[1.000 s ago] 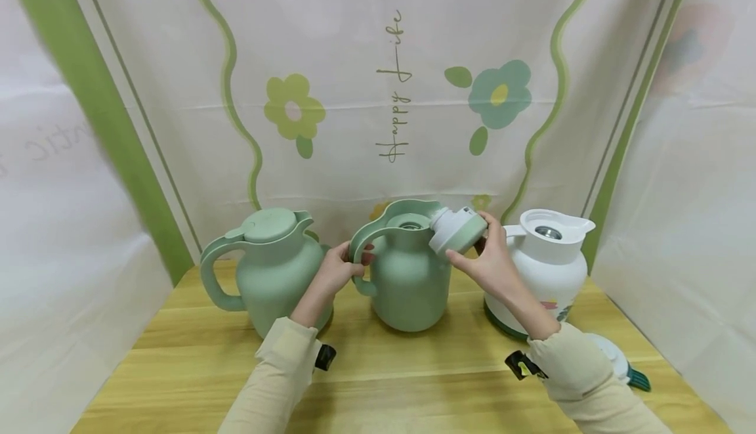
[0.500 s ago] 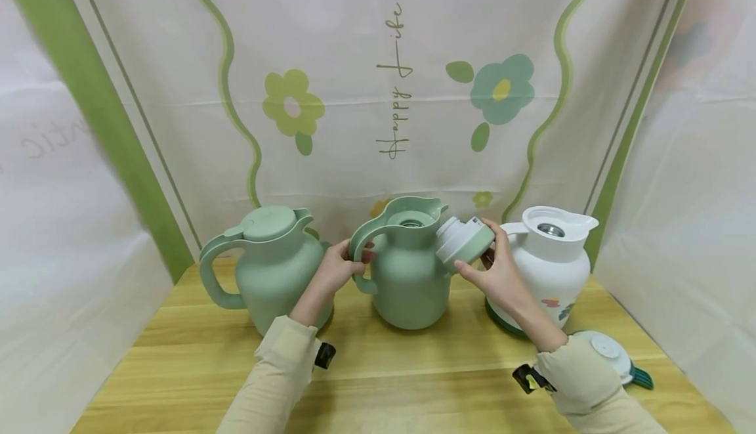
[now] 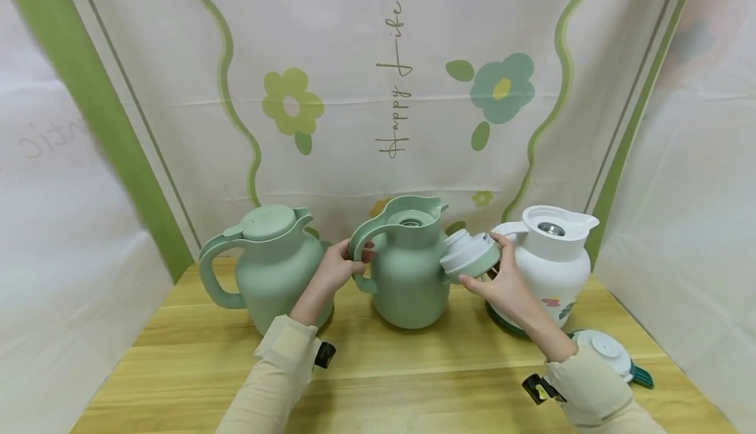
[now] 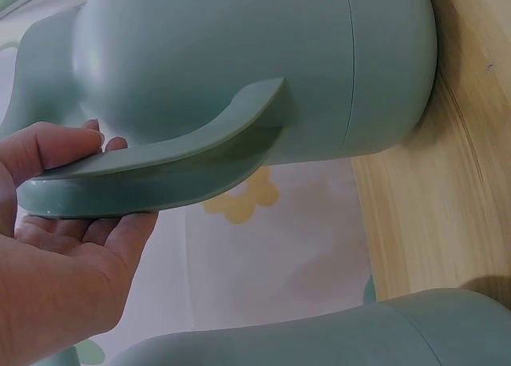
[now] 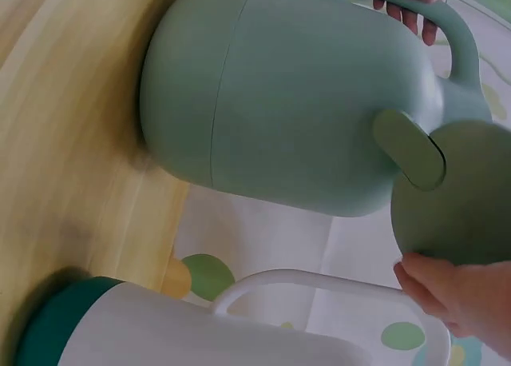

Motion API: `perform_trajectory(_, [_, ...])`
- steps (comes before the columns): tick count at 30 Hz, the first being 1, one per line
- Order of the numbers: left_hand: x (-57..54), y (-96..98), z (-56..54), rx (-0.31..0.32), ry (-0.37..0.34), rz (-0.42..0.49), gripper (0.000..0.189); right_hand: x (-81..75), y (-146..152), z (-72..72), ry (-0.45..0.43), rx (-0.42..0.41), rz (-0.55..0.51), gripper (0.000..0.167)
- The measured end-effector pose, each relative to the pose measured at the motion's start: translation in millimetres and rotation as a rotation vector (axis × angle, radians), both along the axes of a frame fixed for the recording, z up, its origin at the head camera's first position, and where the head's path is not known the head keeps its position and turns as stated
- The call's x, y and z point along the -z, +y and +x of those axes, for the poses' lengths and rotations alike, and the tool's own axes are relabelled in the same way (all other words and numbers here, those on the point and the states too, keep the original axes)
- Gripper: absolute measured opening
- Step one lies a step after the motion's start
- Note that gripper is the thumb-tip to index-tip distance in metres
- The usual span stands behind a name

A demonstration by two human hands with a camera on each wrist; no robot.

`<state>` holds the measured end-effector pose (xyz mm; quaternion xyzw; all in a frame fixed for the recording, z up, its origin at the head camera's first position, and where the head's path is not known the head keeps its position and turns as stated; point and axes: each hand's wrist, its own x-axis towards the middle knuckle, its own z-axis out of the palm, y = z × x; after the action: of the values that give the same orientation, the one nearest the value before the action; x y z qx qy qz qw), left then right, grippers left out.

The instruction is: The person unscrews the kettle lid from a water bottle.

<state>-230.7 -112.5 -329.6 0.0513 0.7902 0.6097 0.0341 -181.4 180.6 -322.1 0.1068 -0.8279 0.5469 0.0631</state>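
Two hands work at one green jug [image 3: 409,289], which stands upright: the left hand [image 3: 339,266] curls round its handle [image 4: 160,184], while the right hand [image 3: 504,283] pinches the lid [image 3: 469,255] by its edge. This lid is right of the open mouth [image 3: 410,220] and lower, tilted, its narrow plug [image 3: 456,237] pointing up and left; whether it touches the jug, I cannot tell. The white jug [image 3: 555,273] limits the right side; wider room lies in front, over the table [image 3: 401,381].

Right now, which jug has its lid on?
The green jug on the left; the middle green jug and the white jug both stand open on top.
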Motion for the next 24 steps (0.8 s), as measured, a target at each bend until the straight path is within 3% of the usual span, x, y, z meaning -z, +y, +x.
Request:
perform_trajectory(4, [-0.2, 0.3, -0.1, 0.001, -0.002, 0.001, 0.044, 3.3, 3, 0.5, 0.020, -0.029, 0.060, 0.102])
perform_trajectory(10, [0.1, 1.8, -0.4, -0.018, 0.003, 0.009, 0.043, 8.4, 7, 2.5, 0.011, -0.032, 0.068, 0.097])
perform_trajectory(16, [0.8, 3.6, -0.2, -0.030, 0.002, 0.022, 0.041, 16.4, 12, 3.5, 0.027, 0.007, 0.217, 0.101])
perform_trajectory(24, [0.7, 3.6, 0.2, -0.040, -0.002, 0.022, 0.042, 27.8, 18, 4.6, 0.083, -0.020, 0.257, 0.096])
